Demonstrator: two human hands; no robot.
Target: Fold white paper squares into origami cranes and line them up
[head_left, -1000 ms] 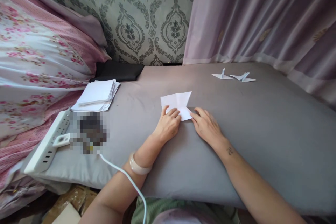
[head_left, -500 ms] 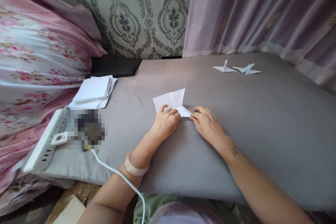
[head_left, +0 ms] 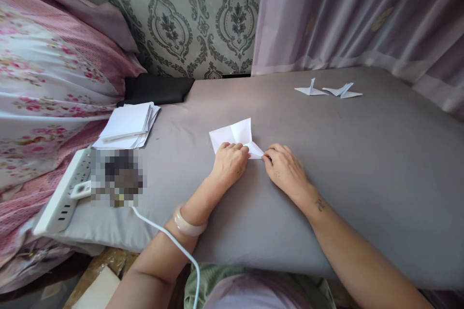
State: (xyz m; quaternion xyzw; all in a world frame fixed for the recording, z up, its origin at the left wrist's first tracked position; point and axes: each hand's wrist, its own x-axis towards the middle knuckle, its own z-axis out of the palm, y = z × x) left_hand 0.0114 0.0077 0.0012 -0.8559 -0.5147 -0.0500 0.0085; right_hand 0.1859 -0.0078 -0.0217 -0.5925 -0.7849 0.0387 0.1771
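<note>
A: How are the arms set, going by the paper stack (head_left: 125,121)?

B: Both reach forward from the near edge, to the right of the stack. The left hand (head_left: 231,161) is palm down with its fingers bent over the near part of the white sheet (head_left: 241,133); whether they grip it, I can't tell. The right hand (head_left: 285,170) is turned inward, thumb and fingers closed on the sheet's narrow right corner

A: And what is everything made of?

B: Smooth grey cloth (head_left: 362,164) under it all, lightly wrinkled near the stack. The stack is loose-edged white paper, with a flat, matte black item (head_left: 159,89) just behind it. Well to the stack's right and farther back sit two pointed paper figures, a left one (head_left: 311,91) and a right one (head_left: 342,91), each with a thin upright part

A: The sheet itself?

B: It lies on the cloth, right of the stack and a little nearer. Creases cross its raised, angular back flap, and the right side narrows to a point between the hands, partly hidden by the left one
</note>
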